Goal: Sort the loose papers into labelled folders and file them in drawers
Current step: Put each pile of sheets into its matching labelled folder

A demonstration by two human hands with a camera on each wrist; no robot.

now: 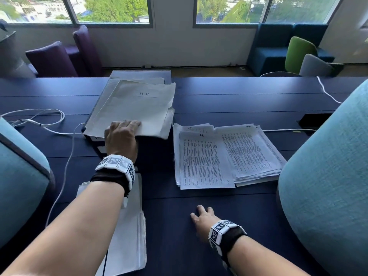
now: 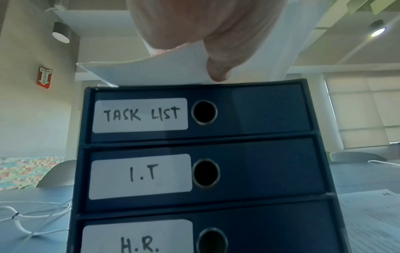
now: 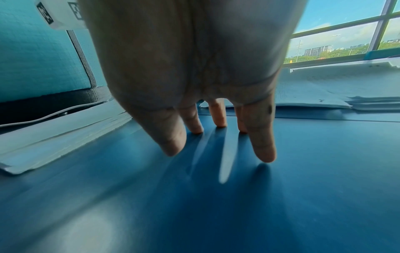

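While your dark blue desk [image 1: 239, 100] carries it all, the navy three-drawer cardboard file box [image 2: 249, 171] sits centre-left on it, with loose printed papers [image 1: 225, 156] stacked just right of the box. On top of the box, your left hand [image 1: 120, 139] pinches the pale grey folder marked H.R [image 1: 135, 106]. Nearer you than the box, your right hand [image 1: 203, 222] rests spread on bare desk, holding nothing.

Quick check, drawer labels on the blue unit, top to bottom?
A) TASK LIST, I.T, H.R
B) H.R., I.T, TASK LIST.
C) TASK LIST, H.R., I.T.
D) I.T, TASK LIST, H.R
A: in the left wrist view the drawer unit reads TASK LIST on top, I.T in the middle, H.R. at the bottom.
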